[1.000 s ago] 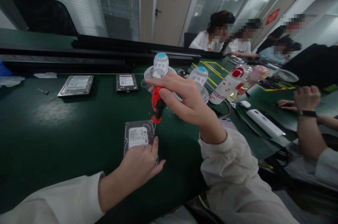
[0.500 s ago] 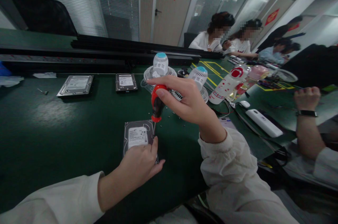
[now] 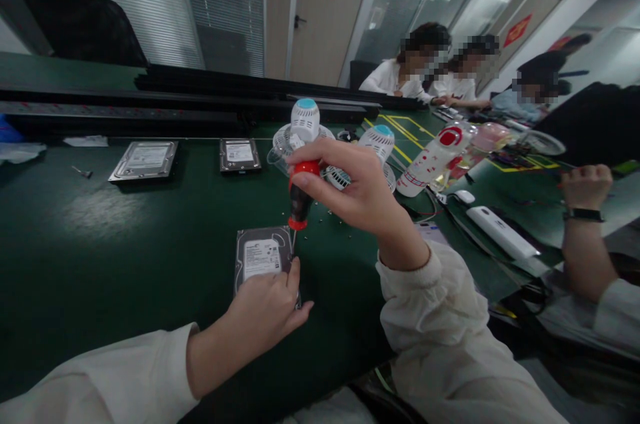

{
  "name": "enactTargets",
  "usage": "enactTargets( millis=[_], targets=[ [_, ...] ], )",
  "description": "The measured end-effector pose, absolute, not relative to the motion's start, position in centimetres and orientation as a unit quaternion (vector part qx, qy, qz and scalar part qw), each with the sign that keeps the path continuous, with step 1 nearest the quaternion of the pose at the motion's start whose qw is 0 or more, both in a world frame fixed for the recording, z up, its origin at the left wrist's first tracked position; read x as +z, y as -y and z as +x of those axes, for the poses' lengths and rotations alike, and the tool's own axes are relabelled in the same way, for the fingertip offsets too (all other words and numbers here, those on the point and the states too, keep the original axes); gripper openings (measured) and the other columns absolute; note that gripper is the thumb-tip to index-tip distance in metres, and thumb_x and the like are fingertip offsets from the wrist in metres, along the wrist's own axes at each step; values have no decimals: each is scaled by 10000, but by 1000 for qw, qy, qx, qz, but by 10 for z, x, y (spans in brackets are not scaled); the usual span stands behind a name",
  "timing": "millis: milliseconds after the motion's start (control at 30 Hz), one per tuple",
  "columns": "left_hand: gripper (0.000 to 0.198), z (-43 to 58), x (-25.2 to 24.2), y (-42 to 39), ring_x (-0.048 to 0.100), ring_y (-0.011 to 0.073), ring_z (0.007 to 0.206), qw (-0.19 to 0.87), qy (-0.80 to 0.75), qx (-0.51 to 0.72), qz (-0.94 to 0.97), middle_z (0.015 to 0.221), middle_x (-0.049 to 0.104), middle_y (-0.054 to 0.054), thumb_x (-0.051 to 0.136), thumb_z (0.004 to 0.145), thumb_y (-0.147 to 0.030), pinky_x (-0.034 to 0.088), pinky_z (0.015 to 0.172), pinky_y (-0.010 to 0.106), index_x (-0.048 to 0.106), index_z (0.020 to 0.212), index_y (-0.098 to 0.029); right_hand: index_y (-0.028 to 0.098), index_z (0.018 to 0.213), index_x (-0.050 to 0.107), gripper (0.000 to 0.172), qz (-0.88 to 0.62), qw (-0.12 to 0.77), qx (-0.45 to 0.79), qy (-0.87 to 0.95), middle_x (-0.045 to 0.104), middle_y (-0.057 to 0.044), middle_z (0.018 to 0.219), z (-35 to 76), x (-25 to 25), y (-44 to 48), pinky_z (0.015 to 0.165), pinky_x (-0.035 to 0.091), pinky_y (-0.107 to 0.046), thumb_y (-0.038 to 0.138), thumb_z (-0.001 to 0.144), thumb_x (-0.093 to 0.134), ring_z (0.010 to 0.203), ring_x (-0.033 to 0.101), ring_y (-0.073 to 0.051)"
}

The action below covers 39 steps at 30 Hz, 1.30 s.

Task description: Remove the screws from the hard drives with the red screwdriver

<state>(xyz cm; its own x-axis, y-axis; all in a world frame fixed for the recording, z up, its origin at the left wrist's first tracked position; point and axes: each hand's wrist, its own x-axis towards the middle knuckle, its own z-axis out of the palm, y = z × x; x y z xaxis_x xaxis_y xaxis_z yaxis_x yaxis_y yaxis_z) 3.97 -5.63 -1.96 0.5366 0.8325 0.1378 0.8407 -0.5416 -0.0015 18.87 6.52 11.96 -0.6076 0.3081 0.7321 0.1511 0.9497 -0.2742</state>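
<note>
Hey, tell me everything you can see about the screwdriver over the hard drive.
The screwdriver is short, with a stubby handle that looks like plastic: red cap, black middle, red collar, then a thin metal shaft. It stands nearly upright, tip down at the far right corner of the hard drive on the green table. The right hand pinches the handle's top with its fingers; the left hand holds the drive's near end.

Hard drive (image 3: pixel 260 252): near edge covered by left hand (image 3: pixel 265 311); label print unreadable. Screwdriver (image 3: pixel 300 203): handle top wrapped by right hand (image 3: pixel 356 192); tip contact too small to tell.
</note>
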Motion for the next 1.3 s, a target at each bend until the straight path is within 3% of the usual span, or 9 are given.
enactTargets(
  millis=[233, 433, 567, 733, 1067, 1300],
  targets=[
    [665, 41, -16, 56, 712, 257, 711, 8, 487, -56, -871, 955, 744, 234, 558, 947, -482, 550, 578, 331, 540, 1378, 24, 51, 1198, 650, 308, -112, 403, 78, 905, 741, -105, 1067, 192, 121, -64, 893, 525, -305, 152, 938, 519, 989, 672, -140],
    [669, 41, -13, 57, 711, 259, 714, -2, 494, -36, -869, 938, 744, 225, 537, 958, -481, 545, 594, 330, 521, 1395, 25, 69, 1076, 689, 270, -125, 412, 79, 899, 696, -68, 918, 189, 121, -65, 788, 506, -279, 276, 912, 630, 833, 615, -114],
    [672, 41, -14, 57, 715, 265, 733, 6, 488, -48, -871, 941, 742, 227, 548, 955, -478, 547, 607, 332, 524, 1388, 35, 86, 1079, 686, 265, -126, 407, 82, 901, 667, -52, 909, 188, 121, -65, 780, 490, -275, 287, 912, 640, 826, 591, -107],
    [669, 42, -14, 57, 717, 270, 731, 8, 484, -50, -874, 948, 741, 239, 573, 944, -466, 545, 595, 336, 537, 1371, 48, 37, 1112, 676, 297, -116, 402, 93, 904, 696, -105, 972, 188, 121, -65, 847, 509, -303, 258, 920, 625, 919, 630, -140],
    [658, 41, -12, 57, 717, 260, 737, 10, 485, -45, -873, 963, 744, 230, 556, 953, -468, 539, 590, 327, 534, 1378, 34, 118, 1190, 649, 309, -122, 401, 85, 904, 741, -88, 1083, 190, 119, -67, 899, 533, -335, 285, 937, 589, 987, 667, -147],
    [661, 41, -13, 57, 717, 262, 718, 6, 491, -51, -870, 931, 747, 220, 563, 948, -472, 533, 581, 329, 537, 1376, 32, 77, 1260, 602, 353, -104, 391, 84, 911, 715, -103, 1083, 191, 118, -67, 912, 521, -358, 183, 939, 502, 1007, 649, -163]
  ],
)
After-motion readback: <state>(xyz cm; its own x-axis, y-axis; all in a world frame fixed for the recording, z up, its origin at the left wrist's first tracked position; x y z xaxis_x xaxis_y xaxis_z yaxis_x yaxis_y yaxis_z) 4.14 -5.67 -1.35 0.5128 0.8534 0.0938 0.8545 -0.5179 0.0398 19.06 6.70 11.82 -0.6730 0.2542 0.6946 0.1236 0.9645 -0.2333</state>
